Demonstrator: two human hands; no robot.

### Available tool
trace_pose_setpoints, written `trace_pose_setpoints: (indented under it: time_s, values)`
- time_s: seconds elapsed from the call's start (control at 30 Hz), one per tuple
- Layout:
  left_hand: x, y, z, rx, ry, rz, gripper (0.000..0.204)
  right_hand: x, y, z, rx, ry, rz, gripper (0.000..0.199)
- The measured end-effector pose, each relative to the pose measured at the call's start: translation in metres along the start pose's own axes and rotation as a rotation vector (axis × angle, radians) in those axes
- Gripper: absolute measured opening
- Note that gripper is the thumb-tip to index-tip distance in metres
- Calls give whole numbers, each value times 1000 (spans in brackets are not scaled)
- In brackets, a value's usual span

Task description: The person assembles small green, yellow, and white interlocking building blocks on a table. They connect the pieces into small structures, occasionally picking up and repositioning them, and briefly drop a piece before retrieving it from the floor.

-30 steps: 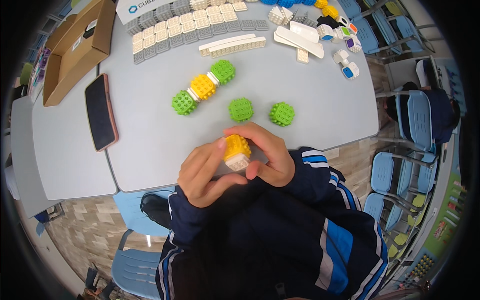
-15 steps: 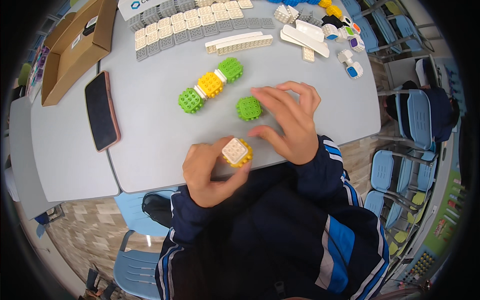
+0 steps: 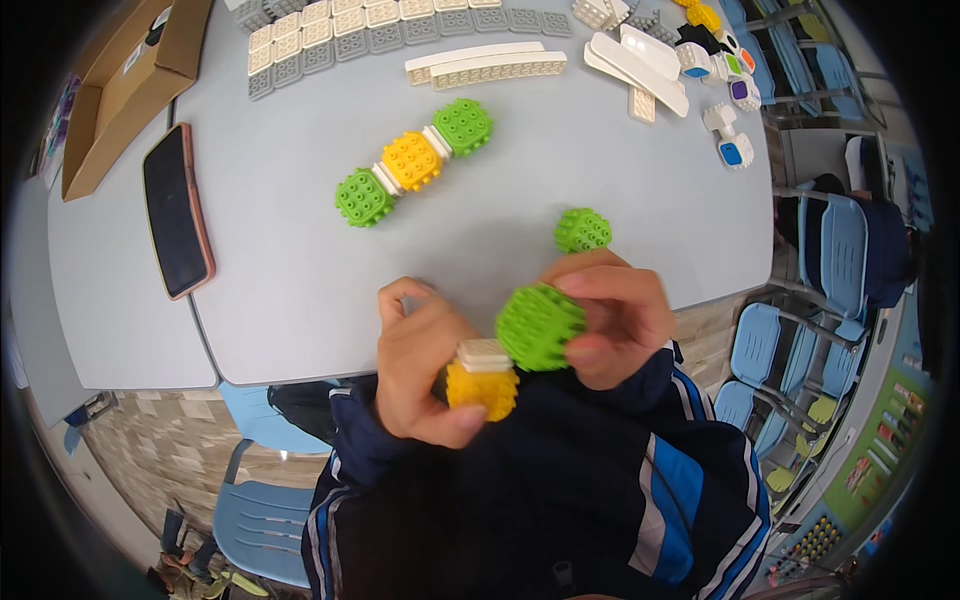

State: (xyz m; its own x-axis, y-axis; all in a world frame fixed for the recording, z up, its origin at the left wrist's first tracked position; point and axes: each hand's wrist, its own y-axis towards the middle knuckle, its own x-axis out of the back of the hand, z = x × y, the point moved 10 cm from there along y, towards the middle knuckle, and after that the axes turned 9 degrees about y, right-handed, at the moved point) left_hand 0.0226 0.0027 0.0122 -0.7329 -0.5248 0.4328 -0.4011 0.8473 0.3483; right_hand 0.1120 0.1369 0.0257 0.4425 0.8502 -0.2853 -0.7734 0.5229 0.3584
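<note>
My left hand (image 3: pixel 422 362) is closed around a yellow studded cube block (image 3: pixel 482 392), near my body. A white connector plate (image 3: pixel 484 355) sits on that block's upper face. Pinched between the thumb and fingers of my right hand (image 3: pixel 622 318) is a green studded cube block (image 3: pixel 541 325). It is tilted and close beside the white plate; whether they touch I cannot tell. Beyond my right hand, a second green block (image 3: pixel 582 229) lies on the table. Farther left rests a joined row: a green block (image 3: pixel 364 198), a yellow block (image 3: pixel 412 161) and a green block (image 3: pixel 463 127), with white connectors between them.
A phone (image 3: pixel 178 212) lies on the left of the grey table (image 3: pixel 280 270), with an open cardboard box (image 3: pixel 135 85) behind it. White and grey plates (image 3: pixel 383 38) line the far side, near two long white beams (image 3: pixel 487 66). Several white parts (image 3: pixel 640 65) lie at far right.
My right hand has picked up the green block and brought it toward my body, next to the yellow one. My left hand has tilted the yellow block and drawn it nearer. Another green block now shows.
</note>
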Motion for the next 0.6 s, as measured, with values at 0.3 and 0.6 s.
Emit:
trace_pose_setpoints:
  time_s: [0.3,0.6]
  values:
    - [-11,8,2,-1,54,6,62,-6,10,-11,-65,-129,24,25]
    - [0,-3,18,149,-47,-125,81,-37,17,-12,63,-182,365,93]
